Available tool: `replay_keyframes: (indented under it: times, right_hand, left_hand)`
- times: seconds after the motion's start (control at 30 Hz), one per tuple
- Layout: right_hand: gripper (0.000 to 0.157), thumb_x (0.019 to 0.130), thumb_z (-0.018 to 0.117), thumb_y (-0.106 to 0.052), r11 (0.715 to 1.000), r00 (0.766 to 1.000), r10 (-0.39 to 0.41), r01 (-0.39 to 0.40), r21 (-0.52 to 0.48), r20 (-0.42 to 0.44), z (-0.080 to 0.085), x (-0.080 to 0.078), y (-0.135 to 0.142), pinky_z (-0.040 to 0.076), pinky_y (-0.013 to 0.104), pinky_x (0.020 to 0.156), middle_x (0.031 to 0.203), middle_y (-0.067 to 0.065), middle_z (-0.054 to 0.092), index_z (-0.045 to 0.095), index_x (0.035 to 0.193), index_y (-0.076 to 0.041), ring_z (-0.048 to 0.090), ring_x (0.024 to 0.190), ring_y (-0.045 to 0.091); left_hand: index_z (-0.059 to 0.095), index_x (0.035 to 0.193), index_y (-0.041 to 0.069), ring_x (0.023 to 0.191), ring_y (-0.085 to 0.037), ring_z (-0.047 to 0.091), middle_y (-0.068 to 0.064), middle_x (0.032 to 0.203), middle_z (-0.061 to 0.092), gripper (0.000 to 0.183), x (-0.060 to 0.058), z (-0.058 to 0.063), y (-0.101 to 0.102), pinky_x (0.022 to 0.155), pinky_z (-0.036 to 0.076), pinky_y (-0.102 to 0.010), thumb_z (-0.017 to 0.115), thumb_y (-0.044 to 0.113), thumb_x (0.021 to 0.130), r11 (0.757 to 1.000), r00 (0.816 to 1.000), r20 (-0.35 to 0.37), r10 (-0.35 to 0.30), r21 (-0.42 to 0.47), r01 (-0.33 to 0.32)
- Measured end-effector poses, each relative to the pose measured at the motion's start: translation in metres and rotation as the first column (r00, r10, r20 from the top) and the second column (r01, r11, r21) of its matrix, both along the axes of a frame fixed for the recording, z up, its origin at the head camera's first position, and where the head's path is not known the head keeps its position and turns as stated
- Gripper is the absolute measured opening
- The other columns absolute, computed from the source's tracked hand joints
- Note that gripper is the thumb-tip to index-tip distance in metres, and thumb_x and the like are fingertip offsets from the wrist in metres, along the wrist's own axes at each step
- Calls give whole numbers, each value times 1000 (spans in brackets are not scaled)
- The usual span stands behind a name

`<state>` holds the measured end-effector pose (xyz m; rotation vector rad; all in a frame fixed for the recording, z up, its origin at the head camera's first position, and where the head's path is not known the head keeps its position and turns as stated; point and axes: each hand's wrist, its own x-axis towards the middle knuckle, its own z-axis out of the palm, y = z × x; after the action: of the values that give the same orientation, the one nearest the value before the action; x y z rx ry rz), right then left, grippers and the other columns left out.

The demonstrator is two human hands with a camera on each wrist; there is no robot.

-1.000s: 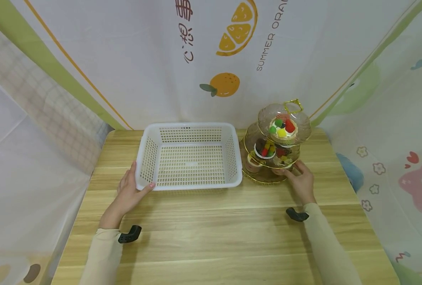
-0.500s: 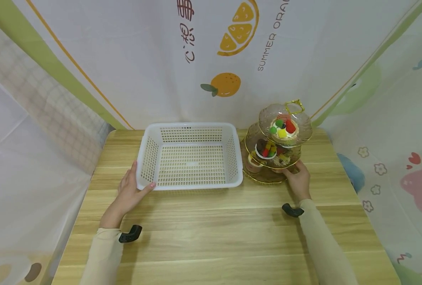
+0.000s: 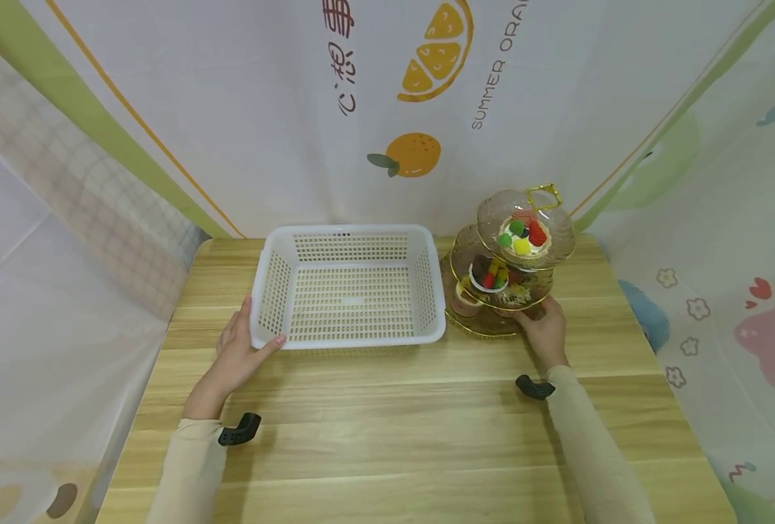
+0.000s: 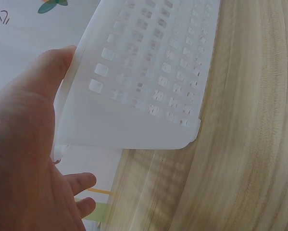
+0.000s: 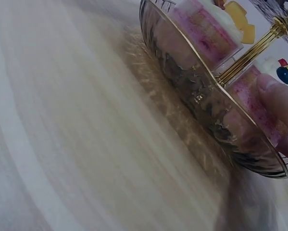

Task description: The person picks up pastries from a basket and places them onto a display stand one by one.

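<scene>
A white plastic basket [image 3: 351,342] with slotted walls stands on the table. My left hand [image 3: 236,353] grips its front left corner; in the left wrist view the thumb [image 4: 47,72] lies on the rim, and two fingertips show below the corner. To the right is a three-tier cake stand [image 3: 485,331] of tinted clear plates with gold edges. My right hand [image 3: 546,331] reaches in over its bottom plate, partly hidden by the middle one. In the right wrist view its thumb presses a pink layered cake cup [image 5: 242,91], the other fingers mostly out of sight.
A fruit tart [image 3: 523,239] sits on the top plate, a fruit-topped dessert [image 3: 490,275] on the middle one. Another cake cup [image 5: 206,31] shares the bottom plate. A gold handle [image 3: 544,196] tops the stand. Behind the table [image 3: 387,437] hangs a printed curtain [image 3: 282,145].
My right hand has moved slightly left and further in under the middle plate, its wrist swinging left. The cake stand looks nearly unchanged. My left hand stays at the basket corner.
</scene>
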<state>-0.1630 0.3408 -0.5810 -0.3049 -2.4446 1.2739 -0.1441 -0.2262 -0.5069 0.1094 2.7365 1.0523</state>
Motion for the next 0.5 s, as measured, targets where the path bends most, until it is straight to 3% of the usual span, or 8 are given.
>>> replay_keyframes:
  times: [0.27,0.5]
  right_hand:
    - [53,78,84,-18,999,1000,14,-13,38,-15,-1,0,1,35,53,108,127,21,64,63,125,-2,52,123,39]
    - [63,83,81,-28,997,999,2,2,-78,48,8,17,2,34,51,115,143,15,57,56,140,-14,48,136,34]
  left_hand:
    - [-19,157,13,148,-56,-3,-35,162,6,108,-1,-3,1,109,-1,-77,59,51,94,1000,1000,0,-2,4,2]
    - [-22,157,17,149,-55,-4,-31,163,4,108,-5,-2,1,111,-1,-77,58,54,94,1000,1000,-7,-19,-15,18]
